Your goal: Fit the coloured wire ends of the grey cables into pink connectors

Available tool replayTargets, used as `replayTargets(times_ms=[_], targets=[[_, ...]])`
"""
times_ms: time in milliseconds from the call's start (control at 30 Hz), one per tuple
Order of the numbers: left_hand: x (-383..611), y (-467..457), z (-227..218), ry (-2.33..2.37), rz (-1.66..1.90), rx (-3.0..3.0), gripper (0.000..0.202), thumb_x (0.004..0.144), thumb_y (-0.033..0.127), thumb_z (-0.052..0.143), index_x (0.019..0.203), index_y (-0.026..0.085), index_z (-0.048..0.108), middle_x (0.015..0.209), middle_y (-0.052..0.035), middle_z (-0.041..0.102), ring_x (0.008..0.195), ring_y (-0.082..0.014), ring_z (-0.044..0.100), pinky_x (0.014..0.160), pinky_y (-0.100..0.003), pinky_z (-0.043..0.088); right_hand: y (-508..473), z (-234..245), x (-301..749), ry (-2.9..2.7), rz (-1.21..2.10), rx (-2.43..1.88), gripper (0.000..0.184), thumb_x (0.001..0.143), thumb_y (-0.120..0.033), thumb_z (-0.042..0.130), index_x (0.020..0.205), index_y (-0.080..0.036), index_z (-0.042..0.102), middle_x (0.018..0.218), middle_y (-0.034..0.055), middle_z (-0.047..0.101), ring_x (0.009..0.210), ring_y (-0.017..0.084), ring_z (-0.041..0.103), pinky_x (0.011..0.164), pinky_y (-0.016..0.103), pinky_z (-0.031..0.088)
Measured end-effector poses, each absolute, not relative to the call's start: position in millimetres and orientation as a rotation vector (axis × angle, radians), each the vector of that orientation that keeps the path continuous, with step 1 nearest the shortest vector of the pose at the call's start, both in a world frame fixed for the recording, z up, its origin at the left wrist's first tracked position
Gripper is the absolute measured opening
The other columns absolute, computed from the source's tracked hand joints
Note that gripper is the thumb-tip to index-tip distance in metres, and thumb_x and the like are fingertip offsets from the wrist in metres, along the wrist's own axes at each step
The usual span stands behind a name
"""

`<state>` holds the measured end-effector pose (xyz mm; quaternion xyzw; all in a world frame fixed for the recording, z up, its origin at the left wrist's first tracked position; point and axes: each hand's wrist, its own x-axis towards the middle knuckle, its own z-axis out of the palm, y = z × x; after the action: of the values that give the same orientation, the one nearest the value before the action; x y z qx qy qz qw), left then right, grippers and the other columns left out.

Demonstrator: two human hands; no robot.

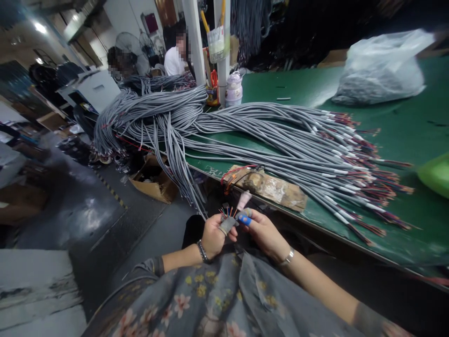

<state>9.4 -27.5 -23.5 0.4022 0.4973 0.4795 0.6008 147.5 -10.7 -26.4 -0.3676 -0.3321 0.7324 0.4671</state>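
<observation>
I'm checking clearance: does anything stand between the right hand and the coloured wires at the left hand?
Nothing visible does: the right hand is close beside the coloured wires at the left hand; whether they touch is unclear.

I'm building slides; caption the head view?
Left hand holding coloured wires, right hand close beside, before a green table spread with grey cables.

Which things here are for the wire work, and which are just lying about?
Seem part of it:
- coloured wires, at the left hand
- right hand, fingers close by the wires
- grey cables on the table

Probably just lying about:
- lilac container
- green thing, right edge
- plastic bag, contents unclear
</observation>
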Motion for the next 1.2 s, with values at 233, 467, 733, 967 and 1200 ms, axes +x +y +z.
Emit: replayTargets(times_ms=[233,467,733,967,1200], targets=[[9.4,-26.8,-17.1,1.112,1.145,0.865,0.044,0.062,0.054,0.075,0.079,0.015,0.063,0.051,0.0017,0.06,0.039,-0.0089,0.052,0.04,-0.019,0.041,-10.3,-29.2,148.0,-0.791,1.735,-0.951,0.031,0.059,-0.043,0.081,0.061,-0.018,0.063,0.05,-0.0036,0.049,0.05,0.01,0.038,0.05,0.026,0.031],[5.2,-23.4,-10.7,0.96,1.066,0.794,0.047,0.051,0.05,0.083,0.072,0.012,0.065,0.063,-0.0056,0.069,0.047,-0.0124,0.06,0.047,-0.022,0.044,-2.8,-36.3,151.5,-0.679,1.879,-0.902,0.03,0.062,-0.043,0.08,0.062,-0.018,0.063,0.055,-0.0021,0.056,0.051,0.01,0.044,0.05,0.024,0.038],[3.2,-16.4,1.2,0.987,1.233,0.79,0.041,0.052,0.046,0.081,0.07,0.015,0.064,0.065,-0.0054,0.069,0.049,-0.0125,0.059,0.048,-0.023,0.038,21.8,-31.6,147.5,-0.726,1.833,-0.902,0.043,0.069,-0.062,0.066,0.075,-0.019,0.069,0.062,0.0005,0.06,0.054,0.013,0.051,0.054,0.027,0.043],[10.4,-11.9,3.0,0.975,1.218,0.787,0.038,0.051,0.045,0.08,0.068,0.016,0.063,0.062,-0.0039,0.067,0.048,-0.0116,0.057,0.049,-0.023,0.036,19.5,-22.9,142.2,-0.932,1.408,-1.061,0.05,0.071,-0.07,0.056,0.058,-0.022,0.064,0.053,0.0004,0.054,0.052,0.015,0.045,0.053,0.03,0.038],[14.3,-10.3,-1.8,0.97,1.199,0.756,0.037,0.051,0.043,0.079,0.067,0.015,0.062,0.059,-0.0032,0.066,0.046,-0.0109,0.056,0.048,-0.022,0.035,29.0,-30.6,138.7,-0.562,1.79,-0.82,0.044,0.067,-0.061,0.069,0.078,-0.018,0.068,0.062,0.0013,0.062,0.052,0.014,0.052,0.049,0.028,0.044]])
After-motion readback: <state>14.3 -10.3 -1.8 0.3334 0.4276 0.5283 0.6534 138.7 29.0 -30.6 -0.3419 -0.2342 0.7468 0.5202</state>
